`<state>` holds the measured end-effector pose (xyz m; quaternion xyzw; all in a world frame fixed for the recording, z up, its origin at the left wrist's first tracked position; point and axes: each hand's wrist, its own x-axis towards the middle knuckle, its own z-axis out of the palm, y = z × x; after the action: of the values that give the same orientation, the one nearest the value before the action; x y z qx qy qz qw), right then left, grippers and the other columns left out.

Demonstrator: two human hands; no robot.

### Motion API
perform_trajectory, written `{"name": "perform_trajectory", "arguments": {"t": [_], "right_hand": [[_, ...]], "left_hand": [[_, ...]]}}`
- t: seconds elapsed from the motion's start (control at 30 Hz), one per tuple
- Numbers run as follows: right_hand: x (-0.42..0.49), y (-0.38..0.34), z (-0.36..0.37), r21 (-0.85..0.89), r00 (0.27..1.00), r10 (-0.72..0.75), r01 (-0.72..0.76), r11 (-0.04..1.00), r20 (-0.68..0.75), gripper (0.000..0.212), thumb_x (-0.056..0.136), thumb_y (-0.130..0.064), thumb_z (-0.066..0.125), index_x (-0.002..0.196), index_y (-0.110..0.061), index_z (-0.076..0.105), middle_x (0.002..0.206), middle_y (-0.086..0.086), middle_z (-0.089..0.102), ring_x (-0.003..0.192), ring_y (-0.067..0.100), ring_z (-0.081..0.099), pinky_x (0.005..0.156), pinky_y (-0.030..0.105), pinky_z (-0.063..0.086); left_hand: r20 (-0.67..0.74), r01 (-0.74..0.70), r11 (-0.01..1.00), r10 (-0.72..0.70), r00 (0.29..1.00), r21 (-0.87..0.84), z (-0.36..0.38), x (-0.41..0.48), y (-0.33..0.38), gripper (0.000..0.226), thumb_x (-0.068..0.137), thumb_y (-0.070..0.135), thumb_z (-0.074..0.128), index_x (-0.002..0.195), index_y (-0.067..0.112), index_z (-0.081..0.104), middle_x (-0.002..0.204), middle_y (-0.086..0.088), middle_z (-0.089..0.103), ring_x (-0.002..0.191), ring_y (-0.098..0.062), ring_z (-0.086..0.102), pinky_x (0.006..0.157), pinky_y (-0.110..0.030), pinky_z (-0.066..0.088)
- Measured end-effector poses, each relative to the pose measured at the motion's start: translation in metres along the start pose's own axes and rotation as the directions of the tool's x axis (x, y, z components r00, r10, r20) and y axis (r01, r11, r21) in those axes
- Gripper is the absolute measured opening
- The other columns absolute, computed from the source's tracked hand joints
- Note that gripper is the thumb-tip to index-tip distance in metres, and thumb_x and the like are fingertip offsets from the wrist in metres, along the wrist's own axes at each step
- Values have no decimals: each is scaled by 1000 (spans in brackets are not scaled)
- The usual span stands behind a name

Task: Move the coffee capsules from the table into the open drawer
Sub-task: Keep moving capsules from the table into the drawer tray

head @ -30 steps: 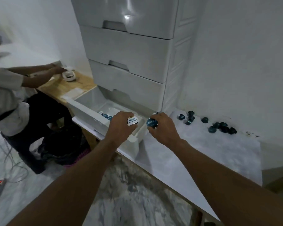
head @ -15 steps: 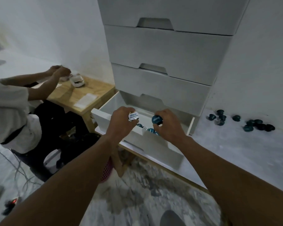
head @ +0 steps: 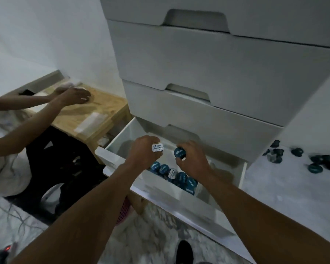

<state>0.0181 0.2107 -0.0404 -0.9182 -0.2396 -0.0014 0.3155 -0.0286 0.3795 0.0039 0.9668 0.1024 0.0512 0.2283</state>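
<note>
your left hand (head: 143, 151) pinching white-lid capsule (head: 157, 147), right hand (head: 191, 159) gripping blue-lid capsule (head: 180, 152); both above open drawer (head: 179, 193); more capsules (head: 301, 159) on table (head: 284, 197)

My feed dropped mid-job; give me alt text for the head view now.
Two hands each hold a coffee capsule over the open drawer: the left hand pinches a white-lidded capsule, the right hand a blue-lidded capsule. A row of capsules already lies in the drawer; more dark capsules sit on the table at right.

a plain home room: plastic drawer unit (head: 208, 77), small wooden table (head: 95, 109), marble-look floor (head: 151, 235).
</note>
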Motion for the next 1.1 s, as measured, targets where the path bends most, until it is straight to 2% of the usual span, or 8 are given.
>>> {"name": "perform_trajectory", "arguments": {"t": [0.1, 0.33, 0.5, 0.7, 0.8, 0.9, 1.0, 1.1], "right_hand": [[14, 8, 11, 17, 998, 19, -20, 1000, 67, 33, 77, -8, 67, 110, -7, 63, 108, 12, 59, 99, 26, 54, 82, 29, 41], [34, 18, 35, 54, 982, 152, -159, 986, 114, 34, 79, -11, 65, 113, -10, 61, 112, 10, 57, 103, 24, 54, 86, 30, 45], [43, 9, 51, 26, 963, 255, -258, 966, 85, 37, 79, -13, 65, 116, -11, 61, 112, 9, 56, 103, 23, 54, 79, 21, 38], [43, -6, 69, -26, 918, 393, -392, 919, 57, 40, 79, -17, 68, 118, -13, 59, 111, 8, 57, 104, 23, 55, 79, 18, 34], [41, -15, 73, -48, 888, 459, -457, 888, 44, 42, 80, -17, 69, 120, -12, 58, 112, 11, 58, 105, 26, 55, 85, 25, 41], [40, -21, 75, -85, 868, 496, -492, 866, 34, 42, 79, -17, 70, 120, -13, 59, 113, 11, 59, 105, 28, 56, 87, 28, 42], [40, -22, 75, -113, 853, 521, -516, 849, 19, 41, 80, -16, 69, 120, -13, 59, 115, 11, 59, 106, 27, 56, 85, 24, 39], [42, -21, 76, -104, 844, 536, -531, 841, 26, 46, 81, -13, 69, 125, -15, 57, 119, 11, 58, 110, 26, 54, 89, 24, 39]], "left_hand": [[94, -1, 999, -3, 996, 48, 7, 19, -6, 43, 77, 30, 74, 117, 20, 63, 111, -4, 66, 93, -18, 61, 76, -24, 44], [251, -108, 984, 70, 966, 142, 19, 57, -27, 43, 79, 32, 73, 119, 19, 62, 116, -1, 66, 100, -16, 60, 78, -18, 31], [383, -212, 974, 167, 909, 77, 27, 81, -48, 42, 77, 25, 74, 116, 13, 63, 113, -5, 67, 97, -17, 61, 82, -21, 42], [519, -385, 922, 309, 797, 42, 34, 101, -69, 48, 76, 23, 74, 121, 14, 60, 119, -6, 63, 102, -19, 60, 92, -28, 47], [556, -461, 886, 358, 750, 53, 36, 104, -75, 47, 76, 31, 73, 119, 19, 60, 117, -6, 63, 103, -23, 59, 91, -36, 48], [577, -534, 843, 405, 709, 64, 39, 104, -79, 41, 84, 33, 65, 123, 21, 57, 121, -1, 58, 112, -20, 54, 82, -23, 38], [551, -563, 825, 449, 704, 46, 45, 104, -80, 40, 89, 30, 60, 128, 20, 54, 127, -1, 55, 117, -19, 49, 76, -22, 32], [556, -540, 841, 435, 708, 29, 51, 109, -80, 37, 88, 26, 61, 124, 17, 56, 123, -4, 57, 113, -21, 51, 78, -23, 34]]}}
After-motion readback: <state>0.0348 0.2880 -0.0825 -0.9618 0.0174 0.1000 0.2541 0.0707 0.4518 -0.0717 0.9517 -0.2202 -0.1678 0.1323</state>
